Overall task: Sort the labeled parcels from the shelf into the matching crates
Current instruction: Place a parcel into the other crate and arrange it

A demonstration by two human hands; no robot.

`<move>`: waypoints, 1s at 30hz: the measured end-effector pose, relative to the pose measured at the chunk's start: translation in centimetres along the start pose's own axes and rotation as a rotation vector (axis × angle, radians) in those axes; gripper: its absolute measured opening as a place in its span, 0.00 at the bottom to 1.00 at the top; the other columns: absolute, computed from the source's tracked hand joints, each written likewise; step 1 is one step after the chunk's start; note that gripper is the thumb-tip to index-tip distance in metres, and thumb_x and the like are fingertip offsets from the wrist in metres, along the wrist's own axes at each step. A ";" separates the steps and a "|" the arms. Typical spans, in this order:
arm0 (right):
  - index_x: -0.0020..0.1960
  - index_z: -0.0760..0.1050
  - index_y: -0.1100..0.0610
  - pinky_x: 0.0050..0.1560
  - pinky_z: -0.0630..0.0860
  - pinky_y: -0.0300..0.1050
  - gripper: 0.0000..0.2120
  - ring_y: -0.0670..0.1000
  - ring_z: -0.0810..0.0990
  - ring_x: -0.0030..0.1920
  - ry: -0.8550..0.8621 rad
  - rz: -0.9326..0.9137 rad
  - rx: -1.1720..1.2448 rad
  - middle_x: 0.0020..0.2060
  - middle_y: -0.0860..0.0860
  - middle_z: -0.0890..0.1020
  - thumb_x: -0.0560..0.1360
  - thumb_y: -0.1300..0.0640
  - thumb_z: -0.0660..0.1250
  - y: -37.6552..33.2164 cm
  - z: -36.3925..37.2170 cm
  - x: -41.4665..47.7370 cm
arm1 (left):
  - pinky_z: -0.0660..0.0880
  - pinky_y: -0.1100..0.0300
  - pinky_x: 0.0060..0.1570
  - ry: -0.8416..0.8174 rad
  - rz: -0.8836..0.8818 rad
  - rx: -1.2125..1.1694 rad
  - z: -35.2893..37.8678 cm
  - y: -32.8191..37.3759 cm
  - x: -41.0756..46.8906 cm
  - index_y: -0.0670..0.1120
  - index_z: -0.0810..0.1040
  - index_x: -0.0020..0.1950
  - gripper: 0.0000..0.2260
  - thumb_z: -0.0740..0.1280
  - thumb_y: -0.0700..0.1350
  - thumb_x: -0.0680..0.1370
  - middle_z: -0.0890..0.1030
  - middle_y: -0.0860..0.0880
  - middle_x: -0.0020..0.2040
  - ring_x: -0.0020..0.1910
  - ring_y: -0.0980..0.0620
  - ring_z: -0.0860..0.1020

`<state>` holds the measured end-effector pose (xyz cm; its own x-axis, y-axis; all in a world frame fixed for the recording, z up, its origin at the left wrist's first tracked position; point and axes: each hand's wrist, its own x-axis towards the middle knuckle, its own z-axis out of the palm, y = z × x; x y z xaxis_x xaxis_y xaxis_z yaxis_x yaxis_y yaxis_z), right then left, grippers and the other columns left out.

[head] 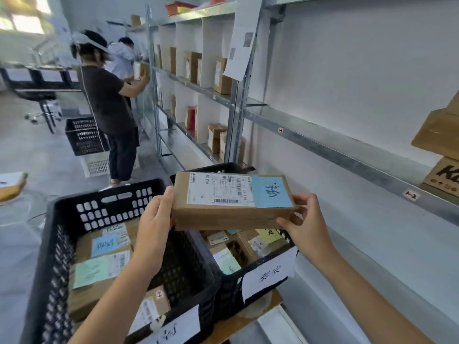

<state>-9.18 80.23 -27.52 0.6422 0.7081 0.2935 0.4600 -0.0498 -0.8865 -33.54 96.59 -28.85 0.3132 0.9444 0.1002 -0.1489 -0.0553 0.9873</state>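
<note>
Left grip [154, 227] clasps the left end of a parcel [223, 217], thumb laid up along that end. The parcel is a flat brown box held level in the air, mostly above the right crate [229, 294], with its left end near where the two crates meet. On its top are a white label [216, 189] and, to the right of that, a blue note [270, 192] with handwriting. Right grip [305, 224] pinches the parcel's right end, thumb at the lower front corner and fingers curled round the end.

Farther left, a person in a dark shirt [106, 95] stands at the shelf [323, 137] beside a black basket [84, 135] on the floor. The left crate [106, 192], black and slotted, holds parcels with blue and green notes [99, 264]. The right crate touches it and holds smaller parcels; a white paper tag [268, 274] hangs on its front wall. Both crates sit on a wooden desk [248, 321]. Brown boxes [439, 132] rest on the shelf at far right.
</note>
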 end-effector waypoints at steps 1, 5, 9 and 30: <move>0.54 0.65 0.41 0.51 0.78 0.29 0.28 0.35 0.78 0.58 -0.012 -0.010 -0.008 0.56 0.38 0.76 0.72 0.69 0.74 0.2 0.6 0.4 | 0.74 0.46 0.56 0.019 -0.012 0.006 -0.3 -0.3 0.2 0.56 0.79 0.45 0.22 0.62 0.73 0.71 0.81 0.47 0.51 0.53 0.46 0.78; 0.54 0.65 0.38 0.54 0.80 0.35 0.30 0.40 0.78 0.60 -0.061 -0.029 0.017 0.57 0.40 0.77 0.73 0.69 0.73 1.0 1.9 2.4 | 0.71 0.54 0.44 0.046 -0.115 -0.035 -0.7 -1.4 1.3 0.50 0.74 0.49 0.28 0.69 0.73 0.66 0.83 0.46 0.50 0.44 0.52 0.78; 0.60 0.65 0.40 0.60 0.79 0.40 0.30 0.43 0.76 0.65 -0.202 -0.095 -0.003 0.64 0.46 0.76 0.72 0.67 0.74 1.3 3.4 5.2 | 0.76 0.51 0.60 0.128 -0.234 -0.115 -1.6 -2.6 2.7 0.48 0.75 0.58 0.27 0.73 0.65 0.69 0.81 0.46 0.58 0.57 0.50 0.79; 0.62 0.77 0.54 0.59 0.81 0.51 0.25 0.53 0.85 0.54 -0.923 0.575 0.696 0.50 0.55 0.87 0.69 0.48 0.78 1.5 18.2 17.7 | 0.78 0.56 0.51 0.718 -0.166 -0.149 -7.9 -2.6 6.6 0.50 0.78 0.58 0.21 0.74 0.58 0.70 0.84 0.48 0.54 0.51 0.51 0.82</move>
<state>-8.32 105.51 -30.20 -0.1471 0.9434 -0.2973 -0.3336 -0.3303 -0.8830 -38.50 105.51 -31.75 -0.3388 0.9185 -0.2038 -0.2949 0.1020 0.9501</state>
